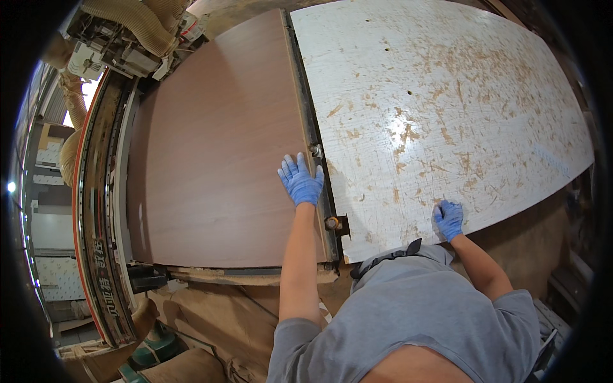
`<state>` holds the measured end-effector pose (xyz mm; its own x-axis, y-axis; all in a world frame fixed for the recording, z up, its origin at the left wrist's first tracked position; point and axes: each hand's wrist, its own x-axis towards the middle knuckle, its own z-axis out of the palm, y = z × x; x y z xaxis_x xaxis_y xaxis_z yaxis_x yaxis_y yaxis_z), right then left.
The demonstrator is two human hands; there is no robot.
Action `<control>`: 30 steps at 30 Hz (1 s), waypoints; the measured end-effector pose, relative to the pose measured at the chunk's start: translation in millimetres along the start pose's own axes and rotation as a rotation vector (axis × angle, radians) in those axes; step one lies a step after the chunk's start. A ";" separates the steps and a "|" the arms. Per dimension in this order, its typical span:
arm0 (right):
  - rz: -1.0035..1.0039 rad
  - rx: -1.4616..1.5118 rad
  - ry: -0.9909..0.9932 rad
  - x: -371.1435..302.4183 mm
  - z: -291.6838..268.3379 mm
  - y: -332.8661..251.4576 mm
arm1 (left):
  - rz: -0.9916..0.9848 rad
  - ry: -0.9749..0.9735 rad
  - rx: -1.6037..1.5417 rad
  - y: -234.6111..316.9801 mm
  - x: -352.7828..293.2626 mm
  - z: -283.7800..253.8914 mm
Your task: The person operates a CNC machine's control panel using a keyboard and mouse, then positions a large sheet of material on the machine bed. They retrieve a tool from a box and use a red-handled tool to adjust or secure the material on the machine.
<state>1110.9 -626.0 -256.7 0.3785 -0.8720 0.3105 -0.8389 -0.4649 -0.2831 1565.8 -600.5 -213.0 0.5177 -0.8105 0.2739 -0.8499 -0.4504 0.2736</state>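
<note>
My left hand [301, 181], in a blue work glove, lies flat with fingers spread near the right edge of a smooth brown wood-look panel [217, 147]. It holds nothing. On the near edge of a scuffed white board [377, 134], my right hand [449, 219], gloved the same way, rests with its fingers curled in. What those fingers close on, if anything, is hidden. Beside the left hand, a dark metal strip [317, 172] runs along the seam between panel and board. A round metal fitting [332, 223] sits on it near the front.
Along the left side runs a machine rail [89, 210]. A machine head [121, 54] with ribbed hoses [147, 29] stands at the back left. Brown wood flakes [472, 70] lie scattered over the white board. A green machine part [156, 348] is low at the left.
</note>
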 end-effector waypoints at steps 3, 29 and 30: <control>0.015 -0.018 -0.002 -0.1 1.3 0.7 | -0.007 -0.019 0.009 -1.5 -16.5 -3.8; 0.028 0.003 0.040 3.1 0.7 -4.9 | -0.086 -0.201 0.118 11.4 5.5 -2.1; 0.030 0.001 0.039 3.2 0.7 -4.4 | -0.095 -0.209 0.130 12.9 12.9 -1.4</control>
<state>1116.1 -626.9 -255.2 0.3377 -0.8788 0.3372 -0.8492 -0.4389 -0.2936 1561.7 -616.2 -204.6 0.5758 -0.8159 0.0526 -0.8109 -0.5617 0.1644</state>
